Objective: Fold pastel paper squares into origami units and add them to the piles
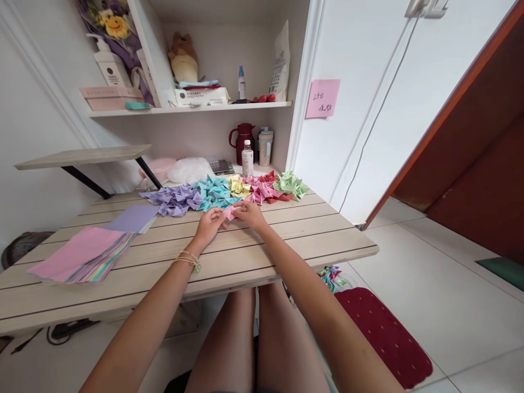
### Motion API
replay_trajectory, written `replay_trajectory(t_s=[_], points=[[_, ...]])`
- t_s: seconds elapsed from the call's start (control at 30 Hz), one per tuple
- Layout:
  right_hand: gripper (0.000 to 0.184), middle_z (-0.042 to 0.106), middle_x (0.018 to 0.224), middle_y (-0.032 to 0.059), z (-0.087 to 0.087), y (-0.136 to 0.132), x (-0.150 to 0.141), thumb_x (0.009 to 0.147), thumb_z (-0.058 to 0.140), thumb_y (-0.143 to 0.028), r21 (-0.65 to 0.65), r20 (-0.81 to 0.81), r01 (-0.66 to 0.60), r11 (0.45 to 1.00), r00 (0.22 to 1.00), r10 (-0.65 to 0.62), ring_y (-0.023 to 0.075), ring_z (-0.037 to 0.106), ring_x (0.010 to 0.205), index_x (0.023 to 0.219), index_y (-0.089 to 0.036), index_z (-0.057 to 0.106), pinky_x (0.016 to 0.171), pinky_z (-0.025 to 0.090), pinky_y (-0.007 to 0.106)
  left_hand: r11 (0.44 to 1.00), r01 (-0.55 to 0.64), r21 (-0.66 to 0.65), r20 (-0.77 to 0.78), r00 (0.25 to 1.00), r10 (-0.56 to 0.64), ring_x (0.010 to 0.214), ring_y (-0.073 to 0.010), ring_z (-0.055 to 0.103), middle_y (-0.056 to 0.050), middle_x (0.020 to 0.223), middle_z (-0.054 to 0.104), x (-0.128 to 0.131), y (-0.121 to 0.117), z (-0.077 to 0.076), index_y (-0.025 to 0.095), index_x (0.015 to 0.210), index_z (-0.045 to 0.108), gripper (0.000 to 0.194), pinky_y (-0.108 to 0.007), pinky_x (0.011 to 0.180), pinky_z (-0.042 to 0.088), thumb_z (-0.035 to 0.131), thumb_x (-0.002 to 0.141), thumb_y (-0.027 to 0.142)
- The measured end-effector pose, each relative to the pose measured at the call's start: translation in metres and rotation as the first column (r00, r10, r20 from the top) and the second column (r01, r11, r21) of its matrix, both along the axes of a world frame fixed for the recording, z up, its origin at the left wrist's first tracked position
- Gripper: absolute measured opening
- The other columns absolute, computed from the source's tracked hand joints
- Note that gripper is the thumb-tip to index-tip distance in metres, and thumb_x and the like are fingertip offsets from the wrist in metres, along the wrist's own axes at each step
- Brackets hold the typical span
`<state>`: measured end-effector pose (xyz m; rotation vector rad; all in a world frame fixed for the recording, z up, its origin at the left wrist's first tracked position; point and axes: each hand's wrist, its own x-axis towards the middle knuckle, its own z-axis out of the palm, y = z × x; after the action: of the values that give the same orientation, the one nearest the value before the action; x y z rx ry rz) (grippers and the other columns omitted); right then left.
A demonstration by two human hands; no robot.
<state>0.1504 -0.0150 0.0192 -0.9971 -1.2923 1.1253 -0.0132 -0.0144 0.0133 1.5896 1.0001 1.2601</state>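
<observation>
A small pink folded paper piece (229, 213) is held between both hands over the slatted table (241, 248). My left hand (209, 225) pinches its left side, and a beaded bracelet circles that wrist. On the other side, my right hand (250, 214) has its fingers closed on the paper. Just beyond the hands lie piles of folded paper pieces: purple ones (178, 199), blue ones (213, 191), yellow ones (238, 186), pink ones (262, 191) and green ones (290, 185), with some red among them.
A fanned stack of coloured paper sheets (82, 251) lies at the left, beside purple sheets (133, 218). Behind the piles stand a bottle (247, 159), a dark red jug (244, 139) and a cup (265, 146). A small raised shelf (84, 156) is at the back left.
</observation>
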Motion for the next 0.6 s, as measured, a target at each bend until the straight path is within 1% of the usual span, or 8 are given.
replay_trajectory(t_s=[0.17, 0.3, 0.4, 0.47, 0.6], points=[[0.015, 0.065, 0.057, -0.0026, -0.0024, -0.0004, 0.0012, 0.069, 0.065, -0.014, 0.016, 0.042, -0.006, 1.000, 0.999, 0.005, 0.0097, 0.060, 0.048, 0.084, -0.015, 0.063, 0.052, 0.053, 0.020, 0.999, 0.037, -0.014, 0.016, 0.999, -0.037, 0.052, -0.0140, 0.062, -0.003, 0.068, 0.067, 0.0002, -0.0013, 0.0010, 0.015, 0.084, 0.060, 0.040, -0.027, 0.054, 0.050, 0.074, 0.064, 0.047], [0.015, 0.066, 0.059, -0.0021, -0.0038, -0.0006, 0.0012, 0.069, 0.066, -0.015, 0.050, 0.056, -0.009, 0.999, 0.998, 0.006, 0.0100, 0.060, 0.049, 0.084, -0.016, 0.063, 0.052, 0.053, 0.020, 0.998, 0.029, -0.050, 0.021, 0.999, -0.028, 0.052, -0.0135, 0.061, -0.004, 0.071, 0.068, 0.0001, -0.0010, 0.0015, 0.014, 0.084, 0.061, 0.043, -0.026, 0.053, 0.050, 0.075, 0.062, 0.049], [0.015, 0.068, 0.062, -0.0011, -0.0049, 0.0004, 0.0018, 0.071, 0.065, -0.018, 0.107, 0.073, -0.005, 0.994, 0.997, -0.003, 0.0110, 0.061, 0.052, 0.086, -0.016, 0.065, 0.054, 0.054, 0.022, 0.997, 0.012, -0.070, 0.019, 1.000, -0.011, 0.053, -0.0136, 0.061, -0.005, 0.072, 0.068, 0.0009, -0.0018, 0.0022, 0.014, 0.083, 0.063, 0.043, -0.026, 0.054, 0.050, 0.075, 0.063, 0.050], [0.015, 0.068, 0.065, 0.0000, -0.0057, 0.0011, 0.0025, 0.073, 0.065, -0.022, 0.142, 0.113, -0.004, 0.990, 0.993, -0.012, 0.0127, 0.062, 0.056, 0.086, -0.016, 0.067, 0.055, 0.054, 0.024, 0.998, 0.008, -0.066, 0.008, 1.000, -0.007, 0.055, -0.0146, 0.062, -0.005, 0.070, 0.068, 0.0015, -0.0026, 0.0023, 0.014, 0.083, 0.064, 0.043, -0.027, 0.055, 0.050, 0.074, 0.064, 0.051], [0.017, 0.070, 0.072, 0.0025, -0.0062, 0.0007, 0.0027, 0.075, 0.063, -0.028, 0.203, 0.270, -0.023, 0.979, 0.962, -0.033, 0.0150, 0.063, 0.063, 0.084, -0.015, 0.072, 0.057, 0.053, 0.025, 0.999, 0.022, -0.024, -0.019, 1.000, -0.022, 0.060, -0.0174, 0.065, -0.006, 0.070, 0.070, 0.0008, -0.0034, 0.0009, 0.015, 0.080, 0.066, 0.040, -0.030, 0.062, 0.052, 0.073, 0.065, 0.051]])
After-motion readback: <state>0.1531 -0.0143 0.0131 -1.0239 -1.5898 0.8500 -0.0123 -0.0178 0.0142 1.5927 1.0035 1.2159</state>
